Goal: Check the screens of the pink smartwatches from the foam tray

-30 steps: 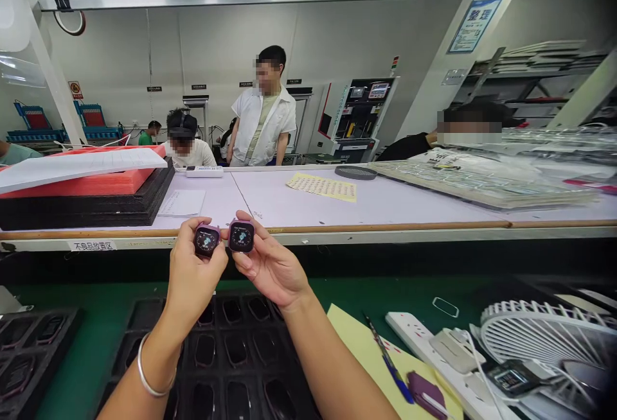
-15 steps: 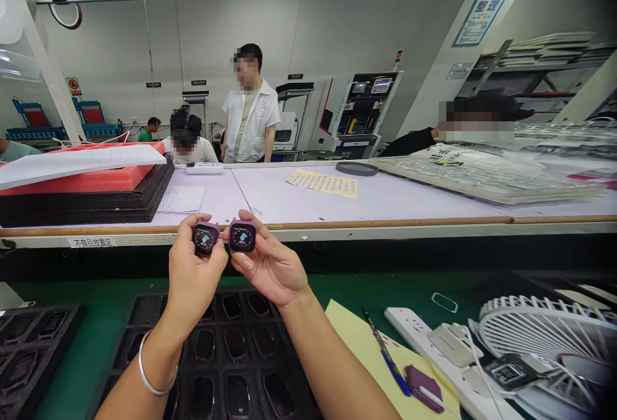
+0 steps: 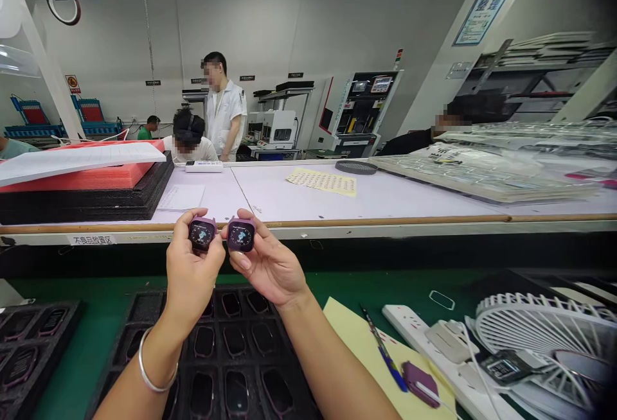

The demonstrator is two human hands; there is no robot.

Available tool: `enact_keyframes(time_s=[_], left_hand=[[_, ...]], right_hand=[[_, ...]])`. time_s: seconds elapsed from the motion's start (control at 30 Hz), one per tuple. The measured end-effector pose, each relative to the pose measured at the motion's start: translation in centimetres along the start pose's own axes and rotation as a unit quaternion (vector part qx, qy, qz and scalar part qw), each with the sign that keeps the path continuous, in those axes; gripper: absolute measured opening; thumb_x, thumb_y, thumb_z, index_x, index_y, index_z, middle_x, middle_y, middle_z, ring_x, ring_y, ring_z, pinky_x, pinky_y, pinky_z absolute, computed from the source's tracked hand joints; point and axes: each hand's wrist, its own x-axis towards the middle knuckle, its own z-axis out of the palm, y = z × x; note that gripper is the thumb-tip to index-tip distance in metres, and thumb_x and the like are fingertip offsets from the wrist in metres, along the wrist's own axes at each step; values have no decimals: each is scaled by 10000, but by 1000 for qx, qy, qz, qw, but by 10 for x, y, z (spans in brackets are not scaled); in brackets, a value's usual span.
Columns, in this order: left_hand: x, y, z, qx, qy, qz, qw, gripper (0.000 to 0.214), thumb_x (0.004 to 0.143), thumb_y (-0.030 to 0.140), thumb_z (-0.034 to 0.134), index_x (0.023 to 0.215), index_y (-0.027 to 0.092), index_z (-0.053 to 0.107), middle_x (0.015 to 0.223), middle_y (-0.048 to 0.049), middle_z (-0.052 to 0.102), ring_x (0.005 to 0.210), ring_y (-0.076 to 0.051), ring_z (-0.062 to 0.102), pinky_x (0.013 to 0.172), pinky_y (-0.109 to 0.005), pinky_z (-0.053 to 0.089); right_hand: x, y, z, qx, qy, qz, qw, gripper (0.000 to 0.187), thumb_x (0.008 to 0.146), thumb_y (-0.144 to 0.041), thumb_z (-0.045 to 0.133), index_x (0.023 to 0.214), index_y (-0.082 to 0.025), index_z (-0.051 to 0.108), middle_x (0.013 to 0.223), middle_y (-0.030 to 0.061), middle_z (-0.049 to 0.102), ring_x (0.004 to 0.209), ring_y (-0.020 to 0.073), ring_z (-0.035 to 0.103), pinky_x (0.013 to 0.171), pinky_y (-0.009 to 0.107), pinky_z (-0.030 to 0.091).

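My left hand (image 3: 195,272) is closed on a purple smartwatch (image 3: 202,234) without straps, its screen lit and facing me. A second purple smartwatch (image 3: 240,236), also lit, is gripped by the fingers of my right hand (image 3: 277,269). Both watches are side by side, a small gap apart, in front of the shelf edge. Below my wrists lies a black foam tray (image 3: 219,359) whose compartments hold several dark-screened watches. Another black tray (image 3: 48,356) with watches is at the lower left.
On the green bench to the right are a yellow sheet (image 3: 344,330), a blue pen (image 3: 388,359), a purple charger-like block (image 3: 419,381), a white power strip (image 3: 409,320) and a white fan (image 3: 530,323). Stacked foam (image 3: 81,195) sits on the raised shelf. People are beyond it.
A standing person in the background has moved left. Both watches have stayed in my hands, nearly in the same place. The person at the right has shifted slightly.
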Motion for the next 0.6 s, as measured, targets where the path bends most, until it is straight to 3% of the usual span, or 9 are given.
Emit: enact_keyframes(time_s=[0.17, 0.43, 0.6], left_hand=[[0, 1, -1, 20, 12, 9, 1000, 369, 801, 260, 659, 1156, 202, 578, 955, -28, 675, 853, -163, 676, 776, -258, 543], [-3, 4, 0, -15, -17, 0, 1000, 404, 800, 262, 660, 1186, 196, 561, 970, -33, 691, 889, -174, 711, 831, -281, 563], [-3, 3, -1, -6, -7, 13, 1000, 392, 789, 247, 671, 1166, 189, 578, 958, -30, 701, 883, -177, 709, 837, -305, 561]], right_hand=[[0, 0, 1, 5, 5, 9, 1000, 496, 744, -460, 819, 1192, -316, 665, 1014, 48, 718, 560, 117, 399, 603, 306, 368], [-2, -1, 3, 23, 3, 12, 1000, 502, 724, -436, 840, 1175, -304, 664, 996, 41, 726, 542, 109, 399, 592, 301, 368], [-2, -2, 4, 75, -19, 12, 997, 416, 748, -356, 858, 1126, -282, 699, 958, 35, 749, 539, 91, 431, 581, 267, 377]])
